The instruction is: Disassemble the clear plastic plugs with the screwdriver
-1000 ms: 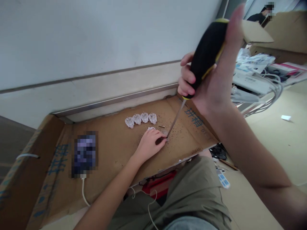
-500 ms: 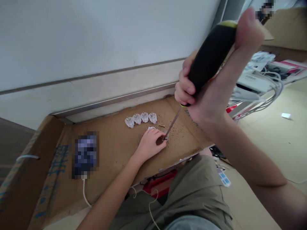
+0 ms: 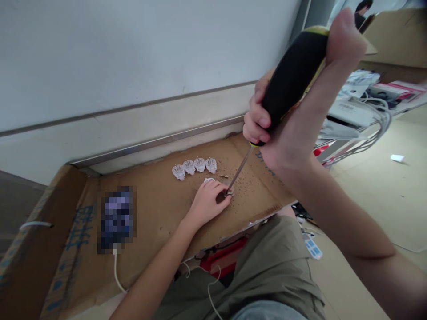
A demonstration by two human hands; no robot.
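My right hand [image 3: 283, 129] is wrapped round the thick black and yellow handle of a screwdriver [image 3: 293, 75], its thumb near the handle's end. The thin shaft slants down to the left. Its tip meets a small plug part [image 3: 228, 193], shiny and partly clear, pinched between the thumb and fingers of my left hand [image 3: 210, 199]. My fingers hide most of that part. A white piece [image 3: 209, 180] shows just behind the left hand. Several clear plugs [image 3: 199, 165] with upright metal pins stand in a row beyond it, and a small brass-coloured piece [image 3: 224, 176] lies beside them.
Brown cardboard [image 3: 150, 209] covers the work surface, with dark specks scattered near my hands. A blurred-out device [image 3: 116, 218] with a white cable lies left. Behind runs a pale wall [image 3: 133, 53]. White cables [image 3: 380, 120] and boxes crowd the right; a person [image 3: 362, 11] is far back.
The whole view has shifted slightly. Both hands keep their hold, and the screwdriver tip stays at the small plug part.
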